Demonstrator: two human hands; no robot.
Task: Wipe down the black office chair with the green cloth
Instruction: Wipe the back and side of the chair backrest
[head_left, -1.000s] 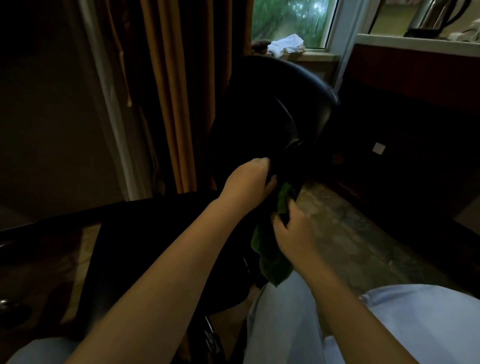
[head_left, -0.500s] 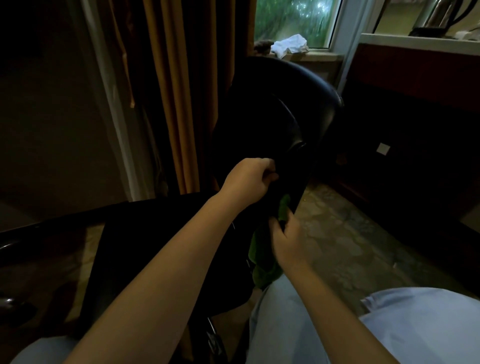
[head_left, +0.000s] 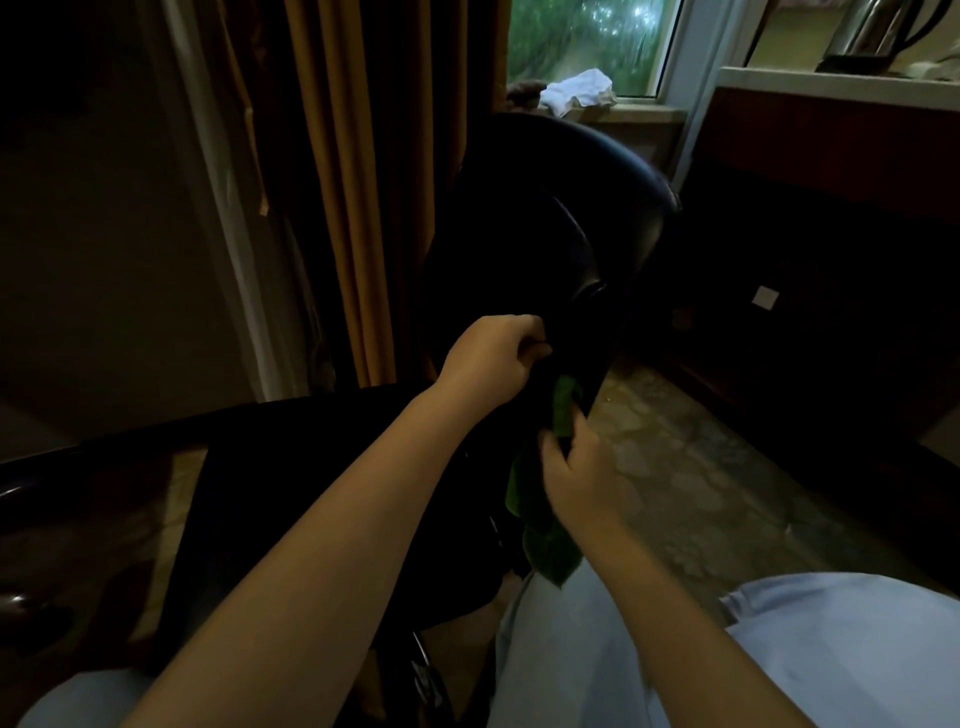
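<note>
The black office chair (head_left: 545, 218) stands in front of me, its backrest toward the window and its seat dark below my arms. My left hand (head_left: 493, 364) is closed on the chair's edge at the base of the backrest. My right hand (head_left: 576, 467) holds the green cloth (head_left: 550, 540) against the chair's side edge, just below the left hand. Part of the cloth pokes up above the fingers and the rest hangs down toward my knee. The room is dim, so the chair's lower parts are hard to make out.
An orange curtain (head_left: 363, 182) hangs left of the chair. A white rag (head_left: 579, 91) lies on the window sill. A dark cabinet (head_left: 831, 234) with a kettle (head_left: 878, 31) on top fills the right. Patterned floor (head_left: 701, 467) shows beside my pale trousers (head_left: 779, 660). A dark glossy table (head_left: 78, 519) is at left.
My right hand has slid down the chair's edge with the cloth, then stayed near the same spot. The left hand keeps its grip. The view shifted slightly.
</note>
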